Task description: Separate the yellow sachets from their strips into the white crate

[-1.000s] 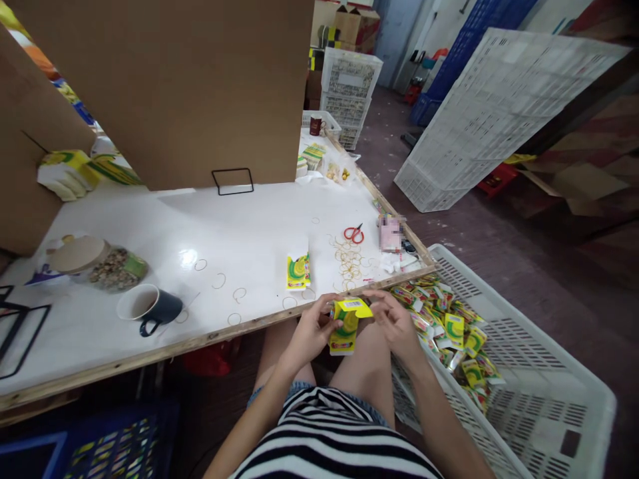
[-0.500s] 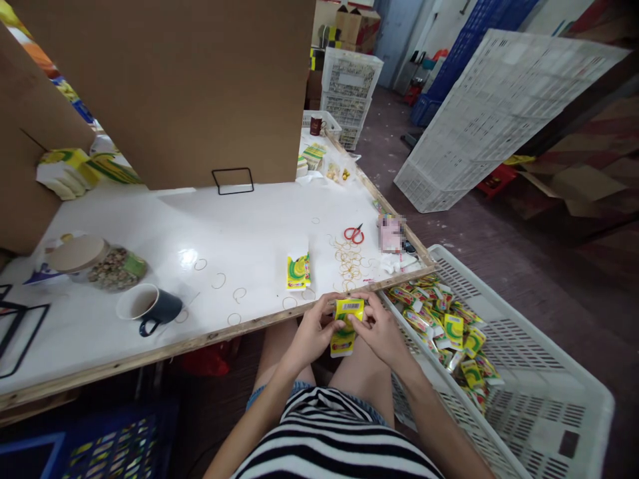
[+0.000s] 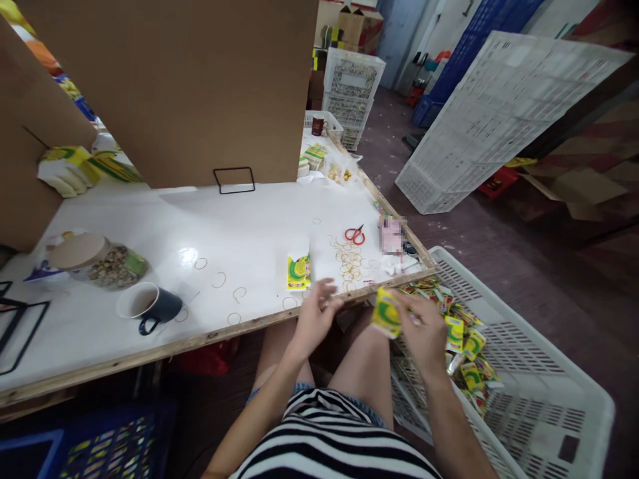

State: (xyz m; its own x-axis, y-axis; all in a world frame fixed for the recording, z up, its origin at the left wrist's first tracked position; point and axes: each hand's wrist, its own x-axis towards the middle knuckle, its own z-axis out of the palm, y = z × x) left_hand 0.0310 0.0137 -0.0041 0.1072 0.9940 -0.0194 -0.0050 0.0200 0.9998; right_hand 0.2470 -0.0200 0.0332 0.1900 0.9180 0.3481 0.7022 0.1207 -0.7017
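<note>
My right hand [image 3: 426, 329] grips a small yellow packet [image 3: 386, 314] with green print, held over my lap beside the crate and slightly blurred. My left hand [image 3: 318, 316] is by the table's front edge, its fingers loosely bent and apart, with nothing visible in it. Just beyond it on the white table [image 3: 259, 233], a yellow-and-green stack of packaging [image 3: 298, 271] stands. Thin rubber bands [image 3: 349, 263] lie in a loose pile to its right, near red-handled scissors [image 3: 355, 235]. The white crate [image 3: 529, 372] at my right contains many similar packets [image 3: 454, 332].
A dark mug [image 3: 162, 305] and a lidded jar [image 3: 117, 266] stand on the left of the table. A large cardboard sheet [image 3: 214, 93] rises at the back. Wooden edging [image 3: 224, 332] borders the table. Stacked white crates [image 3: 499, 126] stand on the floor beyond.
Both hands held the packet together before. My left hand has let go, and my right hand has carried the packet rightward, toward the crate.
</note>
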